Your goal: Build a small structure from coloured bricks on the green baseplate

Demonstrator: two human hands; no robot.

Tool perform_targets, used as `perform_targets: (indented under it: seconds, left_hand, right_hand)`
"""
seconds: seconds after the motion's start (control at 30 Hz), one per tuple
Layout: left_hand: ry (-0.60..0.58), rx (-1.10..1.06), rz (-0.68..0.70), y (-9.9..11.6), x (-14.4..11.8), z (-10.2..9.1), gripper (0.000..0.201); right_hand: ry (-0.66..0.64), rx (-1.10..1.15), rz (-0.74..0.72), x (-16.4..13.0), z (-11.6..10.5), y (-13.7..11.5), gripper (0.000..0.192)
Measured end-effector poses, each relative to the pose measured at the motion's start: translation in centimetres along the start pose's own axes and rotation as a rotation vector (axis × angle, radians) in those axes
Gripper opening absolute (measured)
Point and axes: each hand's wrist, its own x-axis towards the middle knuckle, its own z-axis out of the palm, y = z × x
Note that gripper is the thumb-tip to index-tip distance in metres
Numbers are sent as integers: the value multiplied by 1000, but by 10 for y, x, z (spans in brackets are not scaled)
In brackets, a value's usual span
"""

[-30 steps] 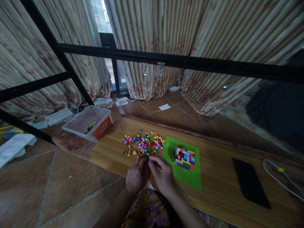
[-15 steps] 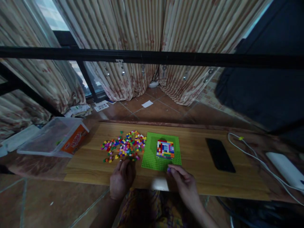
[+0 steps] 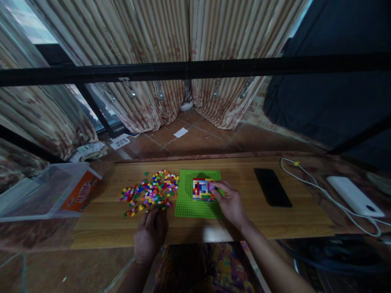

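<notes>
A green studded baseplate [image 3: 189, 203] lies on a low wooden board [image 3: 269, 221]. A small block of many-coloured bricks [image 3: 201, 189] stands on it. My right hand [image 3: 229, 201] rests over the plate's right part, its fingertips pinched at the block's right edge; a small purple brick seems to be between them. A loose pile of small coloured bricks [image 3: 149, 192] lies left of the plate. My left hand [image 3: 149, 235] rests flat on the board just below that pile, holding nothing.
A clear plastic tub [image 3: 45, 191] with an orange label stands at the left. A black phone [image 3: 271, 187], a white cable [image 3: 320, 193] and a white power bank [image 3: 354, 196] lie to the right. A black metal bar [image 3: 195, 69] crosses in front of striped curtains.
My right hand moved from beside the brick pile across to the plate and up to the block's right edge, carrying a small brick. The camera swung right; my left hand stayed below the pile.
</notes>
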Motion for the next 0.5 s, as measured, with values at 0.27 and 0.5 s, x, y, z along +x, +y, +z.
perform_targets:
  seconds: [0.27, 0.5]
  left_hand:
    - [4, -3, 19, -3, -1, 3, 23]
    - [-4, -7, 9, -4, -2, 3, 23]
  right_hand:
    - [22, -82, 8, 7, 9, 8, 22]
    - [6, -102, 83, 11, 7, 1, 27]
